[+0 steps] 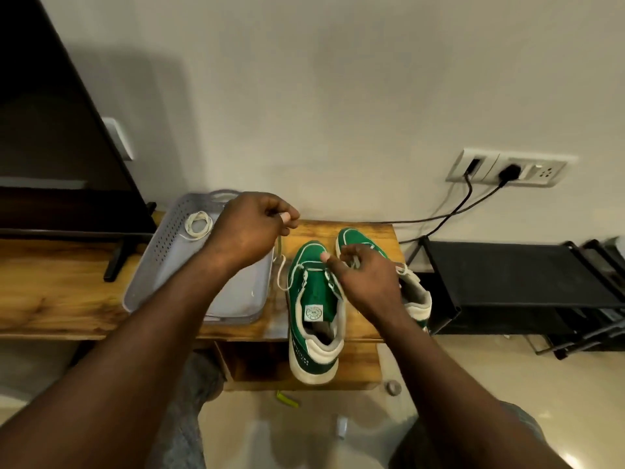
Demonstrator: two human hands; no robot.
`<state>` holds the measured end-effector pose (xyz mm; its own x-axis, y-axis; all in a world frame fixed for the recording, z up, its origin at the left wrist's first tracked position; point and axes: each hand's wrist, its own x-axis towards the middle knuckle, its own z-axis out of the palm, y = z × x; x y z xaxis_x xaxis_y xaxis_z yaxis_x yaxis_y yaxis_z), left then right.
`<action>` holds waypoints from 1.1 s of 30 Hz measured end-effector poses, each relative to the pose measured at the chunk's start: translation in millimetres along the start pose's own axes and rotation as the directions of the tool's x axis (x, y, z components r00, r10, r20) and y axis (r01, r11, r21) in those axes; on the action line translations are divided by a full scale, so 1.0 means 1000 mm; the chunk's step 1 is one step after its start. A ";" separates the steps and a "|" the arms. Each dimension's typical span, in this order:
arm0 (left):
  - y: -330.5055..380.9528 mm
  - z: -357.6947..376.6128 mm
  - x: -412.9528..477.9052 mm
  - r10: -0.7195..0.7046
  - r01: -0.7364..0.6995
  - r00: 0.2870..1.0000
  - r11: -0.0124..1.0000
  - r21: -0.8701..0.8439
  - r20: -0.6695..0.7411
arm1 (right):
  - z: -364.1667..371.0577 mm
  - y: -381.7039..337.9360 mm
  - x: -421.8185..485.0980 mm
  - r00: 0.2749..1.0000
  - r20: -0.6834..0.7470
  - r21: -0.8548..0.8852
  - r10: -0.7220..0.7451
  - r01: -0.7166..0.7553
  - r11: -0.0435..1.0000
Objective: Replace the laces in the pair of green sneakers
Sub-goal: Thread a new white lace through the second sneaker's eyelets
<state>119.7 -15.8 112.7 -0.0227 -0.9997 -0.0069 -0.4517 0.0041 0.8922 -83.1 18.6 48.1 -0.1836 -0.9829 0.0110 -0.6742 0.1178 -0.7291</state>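
Two green sneakers with white soles stand side by side on a wooden table (67, 299), toes toward the wall. The left sneaker (316, 309) has a white lace (282, 272) threaded only through its lowest eyelets. My left hand (250, 228) is raised above the table and pinches one end of that lace, which hangs down in a loop. My right hand (362, 275) pinches the other end of the lace at the shoe's right eyelets and partly hides the right sneaker (416, 299). A coiled white lace (199, 224) lies in a grey tray (159, 262).
The grey perforated tray sits left of the shoes. A dark TV (50, 147) on a stand fills the left. A black shoe rack (514, 282) stands to the right, below a wall socket (507, 168) with cables. Small bits lie on the floor.
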 end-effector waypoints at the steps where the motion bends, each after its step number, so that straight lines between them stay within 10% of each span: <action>1: 0.019 -0.009 -0.009 0.043 -0.043 0.999 0.999 -0.024 0.012 | -0.019 -0.015 -0.001 1.000 -0.026 0.156 0.014 -0.010 0.988; 6: 0.118 -0.046 -0.052 0.209 -0.192 0.976 0.958 -0.214 0.059 | -0.104 -0.095 -0.010 0.997 -0.020 0.618 -0.070 0.067 0.783; 19: 0.213 -0.080 -0.113 0.198 -0.151 0.974 0.928 -0.340 0.107 | -0.194 -0.174 -0.063 0.968 0.035 0.753 -0.248 0.137 0.644; 33: 0.208 -0.064 -0.122 0.270 -0.286 0.942 0.956 -0.058 -0.198 | -0.197 -0.174 -0.069 0.895 -0.245 0.403 -0.373 0.444 0.800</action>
<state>85.6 105.4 327.5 0.0329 -0.9455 0.3239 -0.3740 0.2889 0.8813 -94.2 93.8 308.6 -0.0881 -0.8890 0.4494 -0.3325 -0.3991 -0.8545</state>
